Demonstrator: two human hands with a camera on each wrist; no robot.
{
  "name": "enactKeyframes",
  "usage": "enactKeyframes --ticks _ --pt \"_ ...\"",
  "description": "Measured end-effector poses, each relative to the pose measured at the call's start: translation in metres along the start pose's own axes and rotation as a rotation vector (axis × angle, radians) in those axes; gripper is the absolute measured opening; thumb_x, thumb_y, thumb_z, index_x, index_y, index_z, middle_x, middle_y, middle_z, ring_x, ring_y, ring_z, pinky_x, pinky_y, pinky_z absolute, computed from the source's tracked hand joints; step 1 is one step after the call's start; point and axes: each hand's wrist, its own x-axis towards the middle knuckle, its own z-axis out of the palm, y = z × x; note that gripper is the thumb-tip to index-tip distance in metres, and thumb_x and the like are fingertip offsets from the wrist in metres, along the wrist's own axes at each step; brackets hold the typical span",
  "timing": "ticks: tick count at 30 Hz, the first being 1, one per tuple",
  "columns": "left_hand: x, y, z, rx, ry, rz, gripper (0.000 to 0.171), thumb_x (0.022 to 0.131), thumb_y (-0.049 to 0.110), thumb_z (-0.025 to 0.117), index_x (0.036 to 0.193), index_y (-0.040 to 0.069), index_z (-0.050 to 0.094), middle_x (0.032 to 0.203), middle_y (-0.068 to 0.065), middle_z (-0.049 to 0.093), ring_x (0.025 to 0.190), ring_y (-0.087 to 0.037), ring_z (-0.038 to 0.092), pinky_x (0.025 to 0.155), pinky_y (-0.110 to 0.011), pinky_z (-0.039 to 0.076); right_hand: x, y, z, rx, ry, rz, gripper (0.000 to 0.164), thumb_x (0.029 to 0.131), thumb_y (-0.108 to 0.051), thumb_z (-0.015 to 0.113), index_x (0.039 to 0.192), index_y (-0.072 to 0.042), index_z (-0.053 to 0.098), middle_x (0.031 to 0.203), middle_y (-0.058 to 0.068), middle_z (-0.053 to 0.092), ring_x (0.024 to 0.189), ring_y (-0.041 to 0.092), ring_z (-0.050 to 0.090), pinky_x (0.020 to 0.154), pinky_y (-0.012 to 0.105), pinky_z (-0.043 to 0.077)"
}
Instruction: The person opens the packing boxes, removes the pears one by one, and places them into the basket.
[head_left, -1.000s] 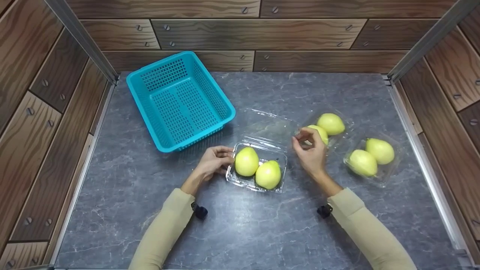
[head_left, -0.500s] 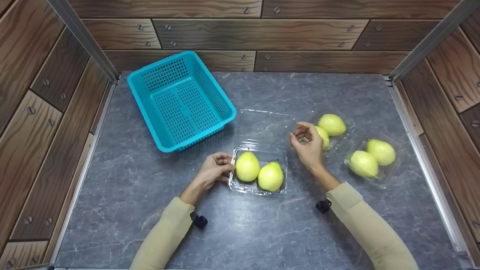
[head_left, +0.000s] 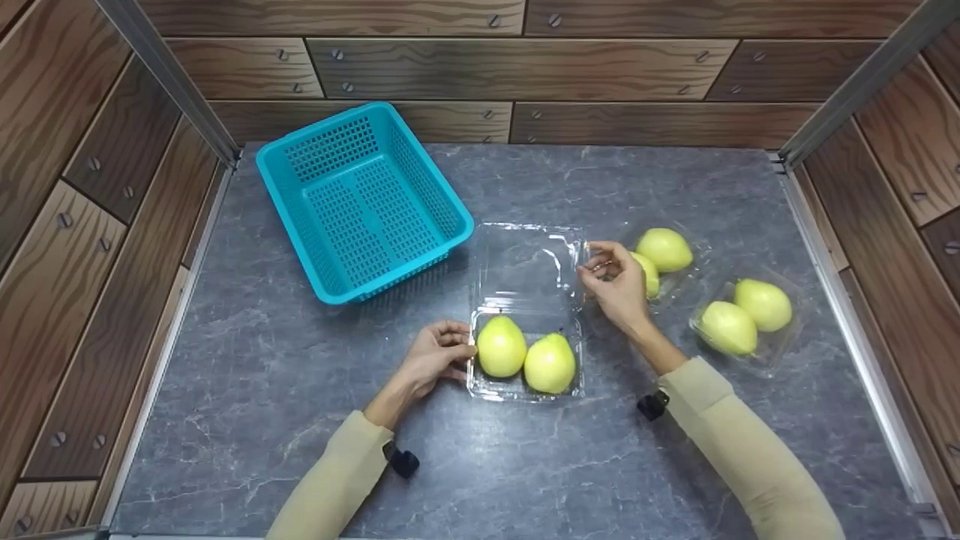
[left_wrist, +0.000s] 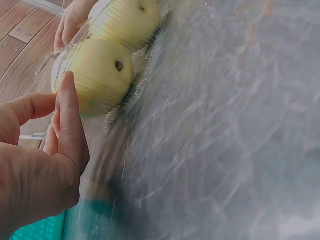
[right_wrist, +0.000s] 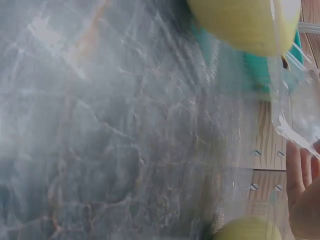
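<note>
"Clear clamshell with two pears, where is it?"
"Between the hands: left hand pinching its base wall, right hand pinching the open lid's edge."

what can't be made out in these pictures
Head view: part of the pear behind the right hand, hidden by that hand.
Left wrist view: most of the teal basket, cut off by the bottom edge.
Right wrist view: part of the right hand, cut off by the right edge; the lower pear, cut off by the bottom edge.
</note>
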Motion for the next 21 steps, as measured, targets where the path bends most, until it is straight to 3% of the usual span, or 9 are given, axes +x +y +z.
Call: enactKeyframes --ticks 5,13,21 --pt "-0.006 -0.004 0.001 -0.014 -0.006 -0.015 0.035 0.087 -0.009 0.071 0.119 -0.007 0.058 0.089 -0.001 0.061 0.069 -0.01 0.062 0.05 -0.025 0.061 0.003 -0.001 -0.003 -0.036 -0.04 0.074 0.038 0.084 0.015 0.071 0.122 0.012 0.066 0.083 -0.003 0.063 0.061 0.0 0.06 0.052 0.013 0.053" --pt "-0.017 -0.008 0.002 -0.029 -0.018 -0.022 0.032 0.086 -0.01 0.071 0.115 -0.005 0.058 0.089 -0.001 0.061 0.07 -0.01 0.063 0.051 -0.027 0.062 0.006 -0.005 -0.004 -0.102 -0.136 0.222 0.046 0.088 0.008 0.073 0.133 0.007 0.066 0.091 0.001 0.065 0.059 0.003 0.063 0.052 0.028 0.063" --pt "-0.023 -0.012 0.0 -0.049 -0.017 -0.025 0.032 0.087 -0.01 0.07 0.115 -0.004 0.056 0.09 -0.001 0.061 0.07 -0.011 0.063 0.052 -0.027 0.063 0.006 -0.002 0.001 -0.166 -0.154 0.264 0.048 0.088 0.005 0.074 0.135 0.005 0.067 0.093 0.004 0.066 0.062 0.001 0.063 0.055 0.027 0.064"
